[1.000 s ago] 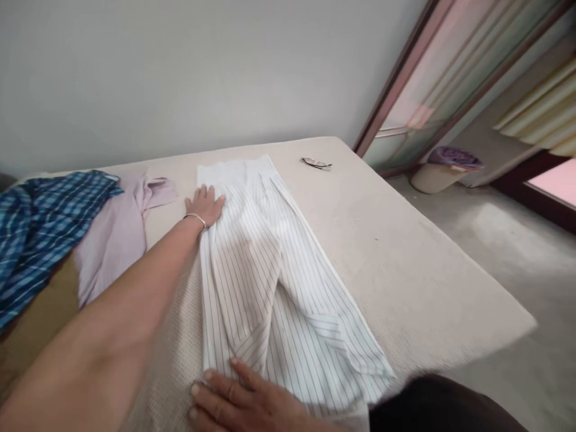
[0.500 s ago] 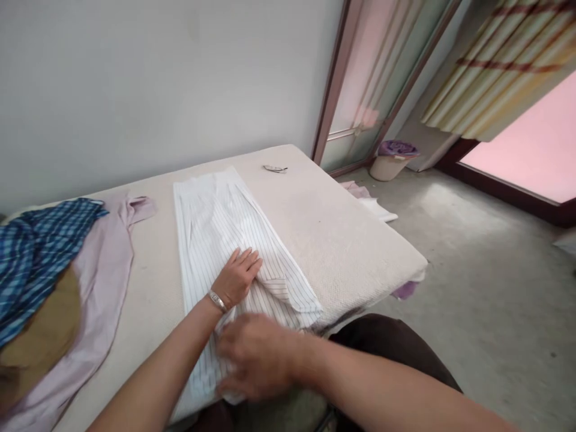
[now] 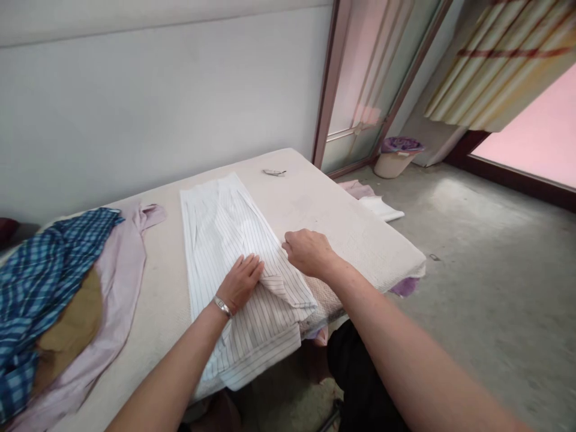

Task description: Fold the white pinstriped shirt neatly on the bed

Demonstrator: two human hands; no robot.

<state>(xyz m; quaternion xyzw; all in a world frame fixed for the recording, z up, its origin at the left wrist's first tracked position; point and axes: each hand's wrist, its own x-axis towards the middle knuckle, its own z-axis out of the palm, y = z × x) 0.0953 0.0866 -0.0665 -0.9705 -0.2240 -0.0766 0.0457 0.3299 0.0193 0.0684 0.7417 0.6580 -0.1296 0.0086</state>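
Grey-walled room with a concrete floor; the cream textured bed runs along the wall. White pinstriped cotton trousers lie lengthwise on the bed, near end hanging over the near edge. My left hand, silver bracelet at the wrist, lies flat with fingers spread on the cloth. My right hand has its fingers closed on the trousers' right-side fold. A blue checked shirt and a pale lilac shirt are heaped toward the left edge. Folded spectacles sit near the far right corner.
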